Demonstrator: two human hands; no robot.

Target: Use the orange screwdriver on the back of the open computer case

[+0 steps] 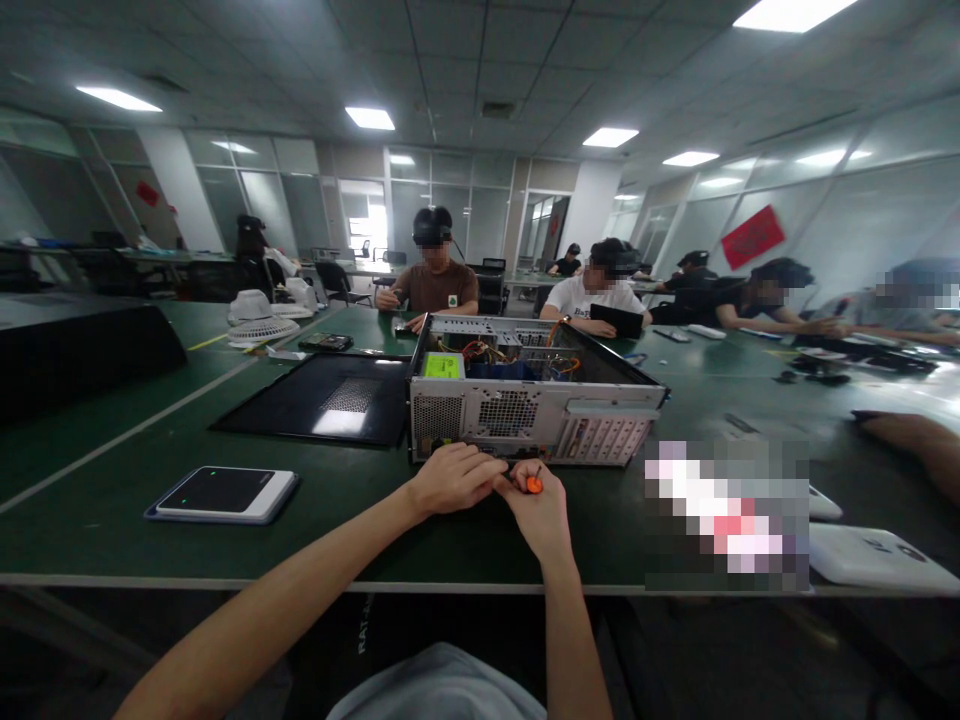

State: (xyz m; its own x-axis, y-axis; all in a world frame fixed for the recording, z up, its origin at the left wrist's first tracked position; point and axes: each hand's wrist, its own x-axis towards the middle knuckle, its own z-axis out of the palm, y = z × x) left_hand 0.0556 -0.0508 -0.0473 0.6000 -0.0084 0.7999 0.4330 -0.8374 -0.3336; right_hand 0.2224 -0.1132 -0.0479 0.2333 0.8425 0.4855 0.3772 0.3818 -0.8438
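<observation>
An open computer case (517, 410) lies on its side on the table, its rear panel facing me. My left hand (457, 478) is at the lower edge of that panel, fingers bent and pressed together; what they hold, if anything, is hidden. Its fingertips meet those of my right hand (546, 510), just in front of the case. Closed in my right hand is a screwdriver with an orange handle (534, 485); most of it is covered by the fingers. Inside the case show a power supply with a yellow-green label (443, 366) and coloured cables (480, 352).
The black side panel (330, 395) lies flat left of the case. A white and black device (225, 492) rests at front left, a white power bank-like object (874, 556) at front right. White fans (262, 325) stand farther back. Other people sit around the table; a person's arm (911, 440) reaches in at right.
</observation>
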